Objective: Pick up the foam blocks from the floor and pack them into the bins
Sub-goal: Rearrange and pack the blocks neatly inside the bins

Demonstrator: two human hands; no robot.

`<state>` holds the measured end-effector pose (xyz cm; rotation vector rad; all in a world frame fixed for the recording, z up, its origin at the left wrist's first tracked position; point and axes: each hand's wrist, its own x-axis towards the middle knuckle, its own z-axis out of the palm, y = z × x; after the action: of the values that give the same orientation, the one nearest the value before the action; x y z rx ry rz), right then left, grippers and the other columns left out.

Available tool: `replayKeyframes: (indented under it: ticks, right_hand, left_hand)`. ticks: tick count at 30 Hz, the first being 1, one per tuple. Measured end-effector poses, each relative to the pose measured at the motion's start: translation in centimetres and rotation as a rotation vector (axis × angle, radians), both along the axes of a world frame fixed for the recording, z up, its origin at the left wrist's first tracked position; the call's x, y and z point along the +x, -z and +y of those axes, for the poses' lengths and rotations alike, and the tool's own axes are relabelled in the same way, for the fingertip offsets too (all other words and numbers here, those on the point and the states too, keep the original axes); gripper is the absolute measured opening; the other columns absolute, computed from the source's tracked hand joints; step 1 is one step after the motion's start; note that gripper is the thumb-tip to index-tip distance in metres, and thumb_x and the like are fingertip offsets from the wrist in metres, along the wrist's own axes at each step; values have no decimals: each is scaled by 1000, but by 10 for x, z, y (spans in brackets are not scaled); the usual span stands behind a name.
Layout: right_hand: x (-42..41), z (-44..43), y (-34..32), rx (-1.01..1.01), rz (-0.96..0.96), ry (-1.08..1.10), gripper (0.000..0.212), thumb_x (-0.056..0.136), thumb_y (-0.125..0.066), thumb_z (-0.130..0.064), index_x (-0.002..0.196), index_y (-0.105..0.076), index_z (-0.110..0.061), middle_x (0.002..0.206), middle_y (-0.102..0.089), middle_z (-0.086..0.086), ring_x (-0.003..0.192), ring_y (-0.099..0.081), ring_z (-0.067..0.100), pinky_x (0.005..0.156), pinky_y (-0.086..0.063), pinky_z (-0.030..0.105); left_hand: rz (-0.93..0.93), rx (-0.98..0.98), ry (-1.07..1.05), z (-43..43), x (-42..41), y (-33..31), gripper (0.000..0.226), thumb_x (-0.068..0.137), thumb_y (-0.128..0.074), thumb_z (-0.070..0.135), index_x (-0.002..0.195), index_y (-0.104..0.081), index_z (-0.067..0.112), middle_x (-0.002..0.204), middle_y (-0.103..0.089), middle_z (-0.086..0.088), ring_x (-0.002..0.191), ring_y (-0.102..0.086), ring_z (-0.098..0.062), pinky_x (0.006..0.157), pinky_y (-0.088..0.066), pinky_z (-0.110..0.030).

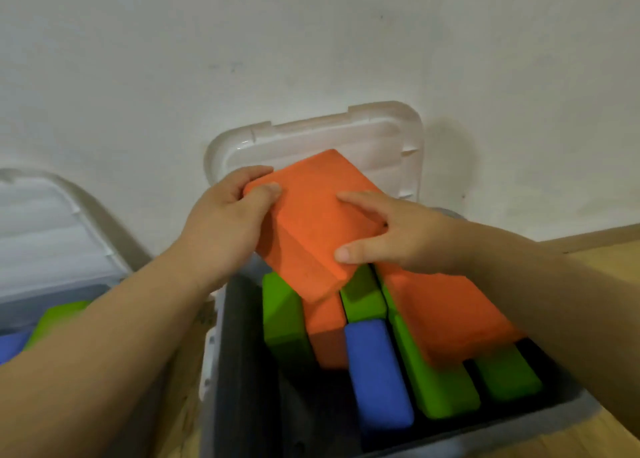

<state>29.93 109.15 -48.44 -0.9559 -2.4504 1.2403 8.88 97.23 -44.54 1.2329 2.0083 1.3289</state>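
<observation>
Held block: 1 orange foam block (311,215), tilted, in the air above the 12 o'clock end of the gray bin (242,353).
Left hand (221,222): grips the block's 10 o'clock corner, thumb on the top face, fingers curled round the far edge.
Right hand (398,236): pinches the block's 3 o'clock side, index finger laid across the top, thumb pressed on the near edge.
Bin contents: green blocks (433,371) and 1 blue block (377,371) on edge; a second orange block (446,312) lies tilted across them at 3 o'clock.
Lid (381,139): clear, leaning on the wall at the bin's 12 o'clock.
Second bin (52,215): at 9 o'clock, partly in view.
</observation>
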Motion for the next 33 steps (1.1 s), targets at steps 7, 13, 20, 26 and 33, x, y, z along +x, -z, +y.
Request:
replayKeyframes:
  ticks: [7, 13, 20, 26, 33]
  right_hand:
    - [-9, -3, -17, 84, -141, -146, 74, 70, -79, -64, 138, -55, -47, 131, -58, -23, 114, -59, -4, 101, -45, 22]
    - [18, 23, 55, 362, -371, 81, 70, 81, -78, -47, 143, -55, -23, 148, -53, 4, 135, -47, 23, 111, -30, 29]
    - [20, 26, 79, 444, -459, 48, 85, 82, -74, -53, 154, -40, -24, 156, -42, 11, 145, -36, 28, 120, -22, 35]
    - [12, 22, 90, 503, -562, 56, 96, 63, -46, -73, 151, -39, -35, 155, -40, 9, 142, -37, 32, 118, -31, 49]
    - [9, 15, 91, 492, -574, 43, 96, 67, -50, -73, 155, -29, -40, 161, -29, 8, 148, -27, 32, 119, -26, 52]
  left_hand:
    - [304, -131, -139, -50, -27, -20, 19, 100, -52, 42, 101, -69, 36, 93, -67, 14, 87, -62, -7, 73, -47, -32]
    - [486, -434, 127, -54, -6, -13, 24, 98, -50, 49, 101, -70, 35, 95, -69, 15, 90, -62, -4, 80, -49, -27]
    - [593, -573, 239, -43, 17, -6, 27, 95, -49, 48, 97, -69, 30, 95, -69, 7, 91, -62, -13, 88, -53, -41]
    - [617, -589, 259, -42, 21, -6, 30, 95, -49, 51, 95, -69, 29, 92, -69, 7, 88, -61, -12, 87, -54, -42]
    - [670, -592, 309, -44, 27, -8, 30, 94, -48, 56, 106, -67, 36, 101, -68, 11, 96, -62, -12, 90, -53, -40]
